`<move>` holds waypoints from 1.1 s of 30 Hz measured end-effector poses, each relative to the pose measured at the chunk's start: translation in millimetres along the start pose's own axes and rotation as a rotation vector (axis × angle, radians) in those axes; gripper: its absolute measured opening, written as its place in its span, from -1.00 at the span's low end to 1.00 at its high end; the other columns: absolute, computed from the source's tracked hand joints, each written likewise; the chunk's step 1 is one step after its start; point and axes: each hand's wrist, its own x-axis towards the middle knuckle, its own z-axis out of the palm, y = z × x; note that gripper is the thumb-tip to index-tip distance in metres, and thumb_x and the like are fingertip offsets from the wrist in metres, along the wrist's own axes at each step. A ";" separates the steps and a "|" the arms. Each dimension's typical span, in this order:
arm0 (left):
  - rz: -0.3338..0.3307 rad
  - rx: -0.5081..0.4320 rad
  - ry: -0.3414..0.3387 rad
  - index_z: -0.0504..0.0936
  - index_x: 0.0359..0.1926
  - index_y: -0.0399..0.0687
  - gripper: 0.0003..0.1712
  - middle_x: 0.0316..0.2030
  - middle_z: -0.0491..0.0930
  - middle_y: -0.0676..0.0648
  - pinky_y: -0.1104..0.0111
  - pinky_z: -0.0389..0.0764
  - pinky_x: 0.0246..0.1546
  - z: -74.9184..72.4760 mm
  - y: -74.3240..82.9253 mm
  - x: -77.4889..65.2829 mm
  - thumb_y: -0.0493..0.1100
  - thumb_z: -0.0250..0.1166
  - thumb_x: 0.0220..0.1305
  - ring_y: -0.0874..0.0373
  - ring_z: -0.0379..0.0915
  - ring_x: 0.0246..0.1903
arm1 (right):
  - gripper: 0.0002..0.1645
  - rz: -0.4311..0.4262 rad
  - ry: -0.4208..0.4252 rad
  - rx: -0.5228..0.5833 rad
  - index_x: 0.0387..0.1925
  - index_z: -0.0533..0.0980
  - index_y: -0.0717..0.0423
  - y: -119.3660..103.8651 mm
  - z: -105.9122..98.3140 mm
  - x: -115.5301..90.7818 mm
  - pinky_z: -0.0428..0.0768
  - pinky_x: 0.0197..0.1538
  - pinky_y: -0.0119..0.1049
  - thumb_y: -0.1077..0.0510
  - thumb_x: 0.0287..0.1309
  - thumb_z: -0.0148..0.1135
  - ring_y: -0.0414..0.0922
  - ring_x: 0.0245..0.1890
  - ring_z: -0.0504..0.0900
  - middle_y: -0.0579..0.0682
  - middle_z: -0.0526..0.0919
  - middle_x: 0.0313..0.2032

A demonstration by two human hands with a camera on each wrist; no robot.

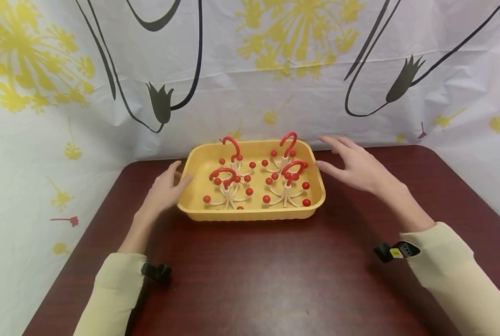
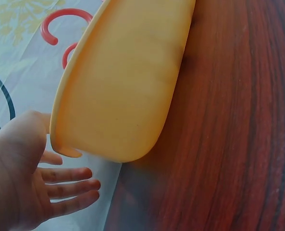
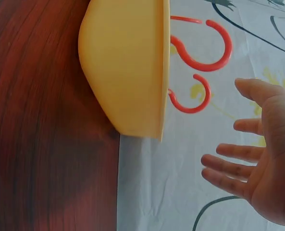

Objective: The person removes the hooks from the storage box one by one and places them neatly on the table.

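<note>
A yellow plastic tray (image 1: 250, 215) sits toward the back of the dark red table. Inside stand several small hangers (image 1: 286, 189), each with a red hook on top and pale curved arms ending in red balls. At the tray's left end is my left hand (image 1: 162, 189), its thumb over the rim and its fingers extended outside; in the left wrist view the thumb tip is hidden behind the rim of the tray (image 2: 118, 86). My right hand (image 1: 355, 165) is spread beside the right end, and in the right wrist view it stays apart from the tray (image 3: 125, 67).
The wood-grain table (image 1: 250, 275) extends in front of the tray. Behind it hangs a white cloth (image 1: 233, 102) printed with yellow and dark grey flowers. Black wrist cameras (image 1: 157, 273) are strapped at both pale sleeves (image 1: 111, 289).
</note>
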 end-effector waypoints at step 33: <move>0.018 -0.147 0.163 0.57 0.19 -0.39 -0.57 -0.10 0.67 -0.37 0.07 0.57 -0.06 11.1 -1.9 9.3 -0.16 0.06 0.52 -0.17 0.60 -0.13 | -0.76 -0.241 -0.009 0.266 -0.05 0.70 0.15 -23.7 27.8 21.6 0.65 -0.24 -0.30 0.31 0.24 0.36 -0.15 -0.36 0.72 0.02 0.76 -0.26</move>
